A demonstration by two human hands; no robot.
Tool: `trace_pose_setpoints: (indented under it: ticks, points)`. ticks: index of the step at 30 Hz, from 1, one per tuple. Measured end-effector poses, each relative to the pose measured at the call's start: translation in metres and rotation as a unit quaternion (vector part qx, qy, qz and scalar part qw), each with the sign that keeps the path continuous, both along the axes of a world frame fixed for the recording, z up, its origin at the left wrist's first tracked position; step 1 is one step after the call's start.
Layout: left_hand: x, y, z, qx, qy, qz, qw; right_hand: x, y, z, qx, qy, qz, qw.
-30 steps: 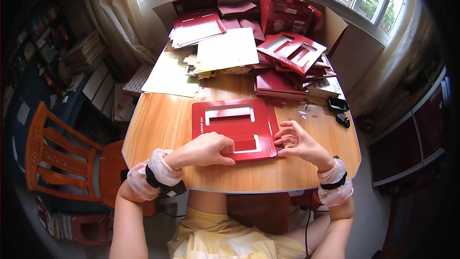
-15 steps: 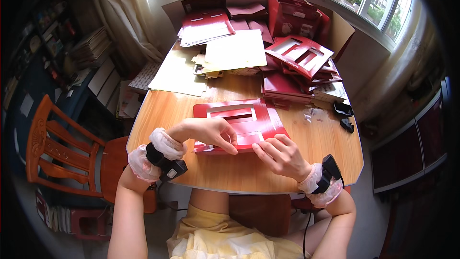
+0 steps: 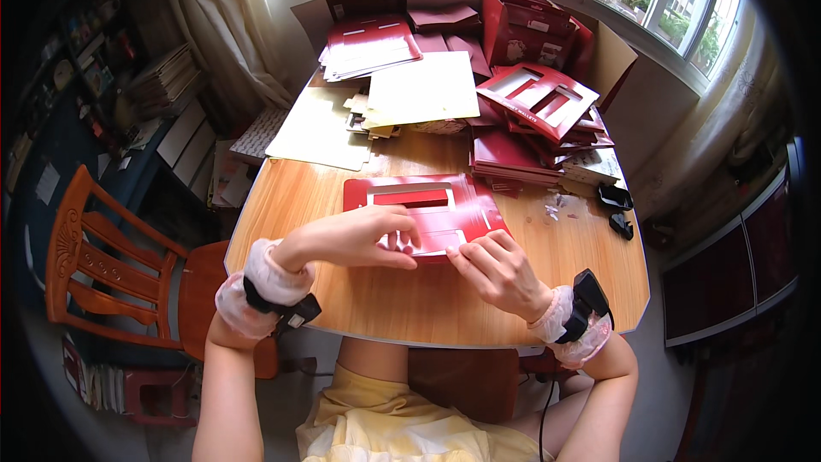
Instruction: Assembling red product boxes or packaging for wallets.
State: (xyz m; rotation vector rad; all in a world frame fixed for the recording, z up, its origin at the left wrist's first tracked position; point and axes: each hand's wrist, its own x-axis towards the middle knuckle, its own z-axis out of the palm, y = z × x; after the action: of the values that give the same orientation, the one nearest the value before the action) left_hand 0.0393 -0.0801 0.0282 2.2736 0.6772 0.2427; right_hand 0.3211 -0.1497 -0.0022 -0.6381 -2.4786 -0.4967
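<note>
A glossy red cardboard box [image 3: 481,210] with rectangular cut-out windows lies flat on the wooden table in front of me. Over its near left part is my left hand [image 3: 352,236], fingers bent and apart, thumb stretched toward the middle; nothing shows between them. My right hand [image 3: 503,272] pinches the near edge of the box right of centre, its fingertips pressed together there. White frilled cuffs with black strapped-on devices sit round both wrists. The left hand hides the near left corner of the box.
Red window-cut card pieces [image 3: 540,101] lie on a red stack [image 3: 513,154] at the back right. Pale sheets [image 3: 423,90] and more red card [image 3: 372,43] cover the back left. Small black objects [image 3: 614,198] lie near the right edge. A wooden chair [image 3: 128,265] stands left.
My left hand has shifted slightly left, and its fingers have spread from a bent-over, pinch-like shape. The right hand stays at the near edge of the box.
</note>
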Motion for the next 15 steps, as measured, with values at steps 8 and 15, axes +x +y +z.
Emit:
trace_pose_setpoints:
  ticks: [8, 15]
  points:
    - [0.017, -0.031, -0.004, 0.512, -0.049, 0.018, 0.857, -0.010, 0.004, 0.019, 0.049, 0.046, -0.021, 0.998]
    - [0.022, -0.031, 0.000, 0.577, -0.039, 0.065, 0.813, -0.022, 0.008, 0.025, 0.074, 0.061, -0.061, 0.994]
